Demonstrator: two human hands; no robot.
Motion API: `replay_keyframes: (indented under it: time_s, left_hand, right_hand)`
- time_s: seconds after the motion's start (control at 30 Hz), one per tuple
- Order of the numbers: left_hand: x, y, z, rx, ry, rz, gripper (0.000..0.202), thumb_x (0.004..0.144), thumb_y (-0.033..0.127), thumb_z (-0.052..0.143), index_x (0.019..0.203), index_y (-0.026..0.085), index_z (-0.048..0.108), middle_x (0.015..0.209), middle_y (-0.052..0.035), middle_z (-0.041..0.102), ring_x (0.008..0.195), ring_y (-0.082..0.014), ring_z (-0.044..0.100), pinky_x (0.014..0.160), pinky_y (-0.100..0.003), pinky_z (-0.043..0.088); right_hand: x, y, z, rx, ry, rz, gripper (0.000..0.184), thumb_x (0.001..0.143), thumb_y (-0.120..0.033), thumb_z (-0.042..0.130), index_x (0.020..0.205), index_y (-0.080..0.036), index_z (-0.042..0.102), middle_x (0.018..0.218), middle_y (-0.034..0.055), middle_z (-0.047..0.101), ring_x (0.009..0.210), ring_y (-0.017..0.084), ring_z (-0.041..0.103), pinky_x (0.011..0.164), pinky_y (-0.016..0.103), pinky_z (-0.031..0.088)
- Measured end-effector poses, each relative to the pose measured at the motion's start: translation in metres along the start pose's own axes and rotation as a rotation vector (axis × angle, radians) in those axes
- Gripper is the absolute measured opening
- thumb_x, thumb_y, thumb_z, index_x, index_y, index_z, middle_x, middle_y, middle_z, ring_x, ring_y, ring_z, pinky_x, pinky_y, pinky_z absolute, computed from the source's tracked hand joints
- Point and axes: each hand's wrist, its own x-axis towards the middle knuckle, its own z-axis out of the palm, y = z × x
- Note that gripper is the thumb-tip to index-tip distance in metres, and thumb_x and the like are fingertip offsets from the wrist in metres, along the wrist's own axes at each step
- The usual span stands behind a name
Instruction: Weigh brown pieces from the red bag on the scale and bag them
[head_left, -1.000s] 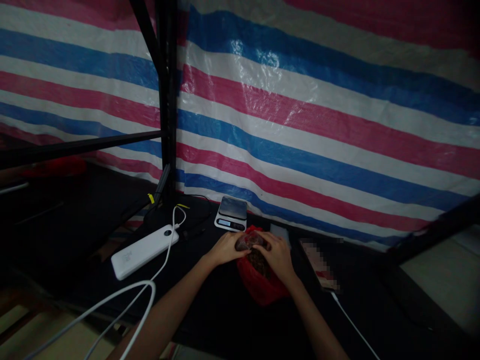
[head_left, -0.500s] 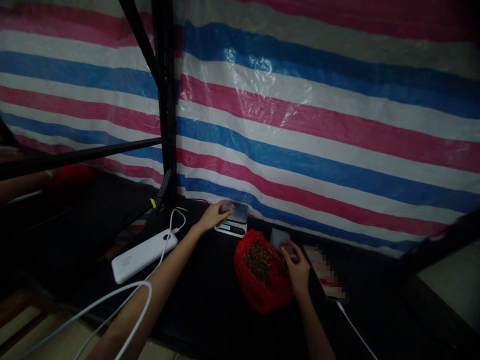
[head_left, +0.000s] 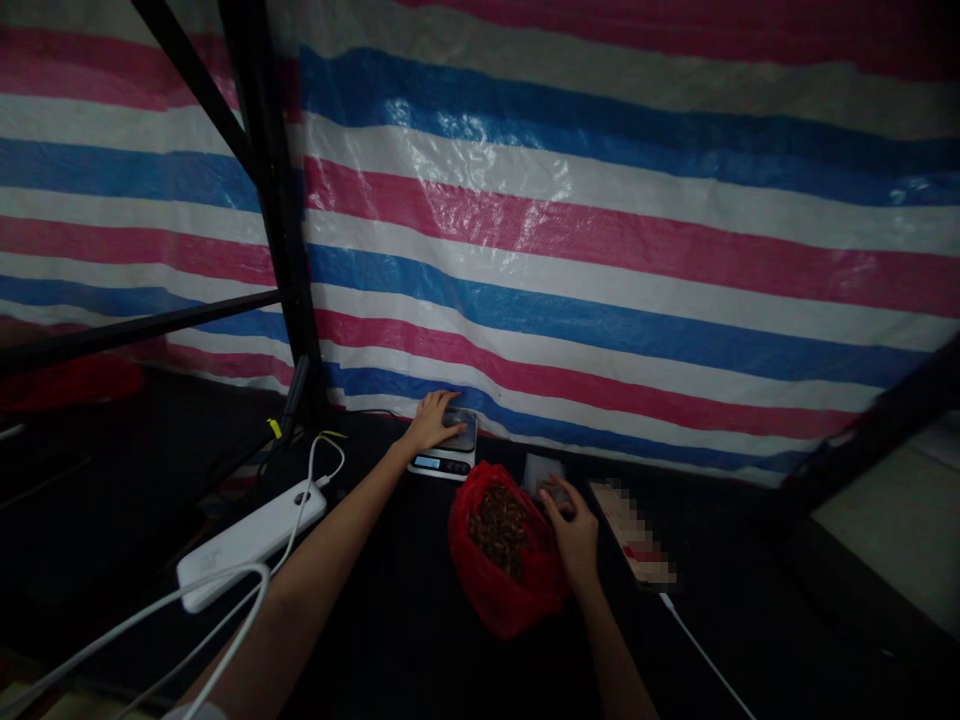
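Observation:
My left hand reaches over a small digital scale with a lit display. Its thumb and fingers are apart above the metal plate, which they partly cover; whether anything lies beneath them is hard to see. Between my hands stands an open red plastic bag, filled with small brown pieces that I cannot identify. Beside that bag's right rim, my right hand has its thumb and fingers curled around a small clear plastic bag. Whitish translucent plastic lies just behind those fingers.
A white power bank with a looping white cable lies left of my forearm. On the right is a phone, its screen blurred, with a cable attached. Black metal posts and a striped plastic sheet enclose the black surface.
The view has turned slightly, shifting everything leftward. My left hand's fingers have spread over the scale, where they were closed around something translucent. My right hand stays beside the red bag.

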Motion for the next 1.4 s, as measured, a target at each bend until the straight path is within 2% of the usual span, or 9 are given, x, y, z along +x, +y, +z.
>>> replay_keyframes:
  time_s: [0.13,0.23,0.4,0.6,0.8,0.9,1.1,1.23,1.4]
  left_hand:
    - [-0.034,0.003,-0.016,-0.051,0.403,-0.082,0.033,0.084,0.031,0.042,0.114,0.019,0.043,0.111,-0.0073,0.048,0.106,-0.0201,0.042,0.093,-0.036,0.031]
    - [-0.069,0.0,-0.023,-0.048,0.577,-0.238,0.022,0.086,0.025,0.035,0.103,0.019,0.048,0.102,-0.0073,0.053,0.099,-0.0204,0.046,0.089,-0.036,0.034]
    - [-0.099,-0.01,-0.024,-0.04,0.581,-0.317,0.019,0.085,0.019,0.033,0.088,0.019,0.052,0.091,-0.006,0.055,0.09,-0.0211,0.049,0.082,-0.036,0.038]
    - [-0.098,-0.018,-0.023,-0.052,0.564,-0.374,0.021,0.081,0.013,0.034,0.08,0.019,0.053,0.085,-0.0052,0.055,0.086,-0.021,0.049,0.081,-0.036,0.038]
    - [-0.101,-0.015,-0.025,-0.072,0.518,-0.355,0.021,0.08,0.011,0.035,0.076,0.019,0.054,0.082,-0.0046,0.055,0.084,-0.0204,0.048,0.078,-0.034,0.039]
    - [-0.102,-0.013,-0.024,-0.078,0.493,-0.355,0.021,0.079,0.01,0.035,0.075,0.019,0.054,0.08,-0.0045,0.055,0.083,-0.0201,0.048,0.076,-0.033,0.039]
    - [-0.099,-0.011,-0.02,-0.108,0.454,-0.302,0.022,0.079,0.009,0.035,0.076,0.018,0.055,0.08,-0.0038,0.056,0.081,-0.0188,0.048,0.075,-0.031,0.039]
    - [-0.098,-0.009,-0.018,-0.124,0.44,-0.282,0.02,0.079,0.01,0.037,0.075,0.018,0.055,0.079,-0.0035,0.057,0.081,-0.0185,0.048,0.074,-0.031,0.038]
    - [-0.097,-0.009,-0.016,-0.144,0.453,-0.263,0.019,0.079,0.009,0.038,0.073,0.018,0.054,0.077,-0.0029,0.057,0.079,-0.018,0.048,0.072,-0.03,0.038]
  right_hand:
    - [-0.001,-0.005,-0.004,-0.024,0.022,-0.067,0.043,0.072,-0.044,0.054,0.105,-0.016,0.056,0.1,0.0102,0.064,0.086,0.022,0.06,0.08,0.037,0.044]
    - [0.0,-0.007,-0.021,-0.037,0.146,-0.105,0.043,0.074,-0.043,0.052,0.107,-0.016,0.052,0.104,0.0107,0.061,0.095,0.022,0.057,0.084,0.037,0.041]
    - [0.013,0.01,-0.088,-0.414,0.417,0.173,0.055,0.07,-0.055,0.049,0.112,-0.018,0.047,0.103,0.0132,0.061,0.094,0.03,0.057,0.081,0.042,0.041]
    - [0.031,0.049,-0.167,-0.882,0.237,0.552,0.072,0.069,-0.064,0.038,0.116,-0.011,0.044,0.096,0.0263,0.06,0.097,0.04,0.054,0.08,0.051,0.035]
    - [0.031,0.078,-0.19,-0.859,0.146,0.775,0.071,0.067,-0.057,0.045,0.121,-0.01,0.041,0.107,0.03,0.054,0.101,0.045,0.05,0.078,0.056,0.031]
    - [0.022,0.065,-0.18,-0.835,0.237,0.668,0.075,0.067,-0.057,0.046,0.125,-0.009,0.036,0.117,0.0293,0.047,0.108,0.045,0.043,0.081,0.058,0.029]
    - [0.014,-0.022,-0.118,-0.841,0.579,-0.022,0.06,0.077,-0.046,0.039,0.127,-0.013,0.034,0.119,0.0208,0.047,0.111,0.038,0.04,0.087,0.053,0.027]
    - [0.02,-0.074,-0.057,-0.672,0.459,-0.294,0.047,0.079,-0.038,0.038,0.12,-0.015,0.043,0.114,0.0155,0.051,0.106,0.032,0.043,0.086,0.047,0.027]
    - [0.028,-0.101,0.017,-0.426,0.204,-0.463,0.033,0.079,-0.031,0.04,0.108,-0.017,0.051,0.101,0.0092,0.058,0.095,0.024,0.05,0.083,0.038,0.032]
